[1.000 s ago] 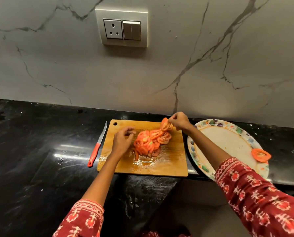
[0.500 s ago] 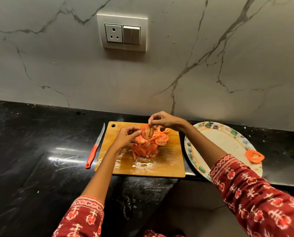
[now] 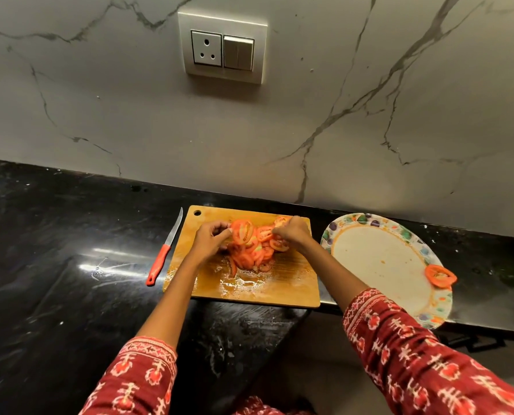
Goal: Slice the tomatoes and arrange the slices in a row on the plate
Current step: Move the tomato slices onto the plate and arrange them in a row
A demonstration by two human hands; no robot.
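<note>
Two bare hands work over a wooden cutting board (image 3: 279,283) on a black worktop (image 3: 55,265). At far left lies a red-handled knife (image 3: 163,252), just beside the board. The left hand (image 3: 211,239) pinches one large tomato slice (image 3: 242,232) upright at the pile's left edge. A heap of tomato slices (image 3: 257,253) sits mid-board. The right hand (image 3: 291,233) has curled fingers in the pile; what its grip holds cannot be told. Right of the board, a patterned plate (image 3: 378,259) carries a single slice (image 3: 440,276) near its right rim.
</note>
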